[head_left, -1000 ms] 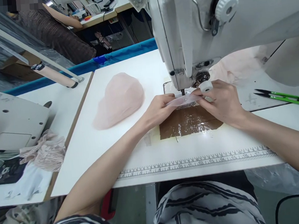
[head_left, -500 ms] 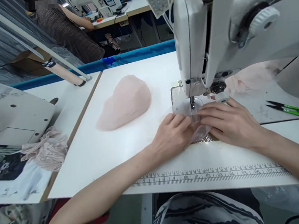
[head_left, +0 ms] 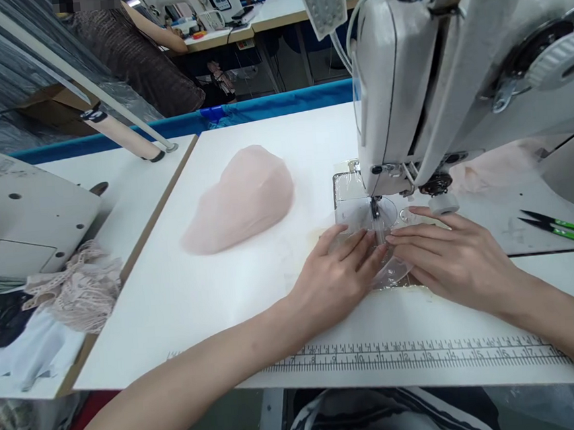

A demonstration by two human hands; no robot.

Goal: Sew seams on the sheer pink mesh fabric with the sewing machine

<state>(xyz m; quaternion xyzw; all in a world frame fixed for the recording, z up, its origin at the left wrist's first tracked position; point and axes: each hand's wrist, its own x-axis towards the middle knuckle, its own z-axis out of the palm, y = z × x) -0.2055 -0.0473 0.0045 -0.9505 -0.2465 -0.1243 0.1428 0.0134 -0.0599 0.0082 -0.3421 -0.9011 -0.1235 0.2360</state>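
A small, sheer, pale piece of fabric (head_left: pixel 395 271) lies under the presser foot (head_left: pixel 375 207) of a white sewing machine (head_left: pixel 381 95). My left hand (head_left: pixel 334 279) rests on its left side, the fingers spread and pressing down just in front of the foot. From the right, my right hand (head_left: pixel 462 261) lies over the other side of the piece with its fingers stretched out flat. The fingertips of both hands nearly meet below the needle. Parts of the fabric are hidden under the fingers.
Sheer pink fabric pieces (head_left: pixel 246 198) lie left on the white table. Green-handled thread snips (head_left: pixel 566 227) and more pink fabric (head_left: pixel 496 167) are at the right. A ruler strip (head_left: pixel 407 354) runs along the front edge. Bundled pale cords (head_left: pixel 82 294) sit far left. Another person (head_left: pixel 136 61) works behind.
My left hand's curled fingers have straightened and spread on the fabric. My right hand stays stretched out beside the foot. The view has shifted slightly.
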